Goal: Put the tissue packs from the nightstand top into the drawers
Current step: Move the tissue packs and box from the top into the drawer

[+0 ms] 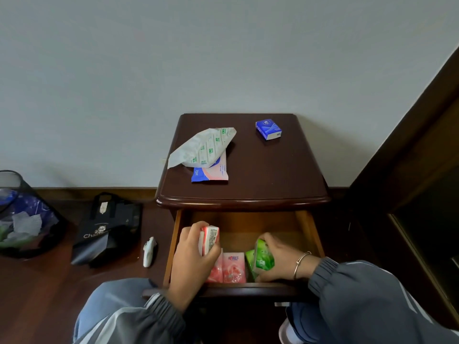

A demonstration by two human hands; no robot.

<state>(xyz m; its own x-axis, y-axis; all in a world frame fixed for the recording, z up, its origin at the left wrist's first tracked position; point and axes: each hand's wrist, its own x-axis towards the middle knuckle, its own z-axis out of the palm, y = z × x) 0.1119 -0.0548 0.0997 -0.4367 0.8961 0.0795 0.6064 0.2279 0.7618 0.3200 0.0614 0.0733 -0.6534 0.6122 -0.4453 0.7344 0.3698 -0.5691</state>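
Note:
The dark wooden nightstand [260, 175] stands against the wall with its top drawer [310, 232] pulled out. My left hand [191, 259] is inside the drawer, shut on a pink-and-white tissue pack [210, 239]. My right hand [280, 256] grips a green tissue pack [263, 256] at the drawer's right front. Pink tissue packs [232, 268] lie in the drawer between my hands. On the nightstand top lie a small blue tissue pack [268, 129], a pink-and-blue wipes pack [213, 172] and a white-and-green wrapper [203, 146] draped partly over the wipes pack.
A black mesh bin [22, 219] with rubbish stands at far left on the wooden floor. A dark tote bag [106, 232] and a small white object [149, 252] lie left of the nightstand. Dark wooden furniture [422, 170] rises on the right. My knees are below the drawer.

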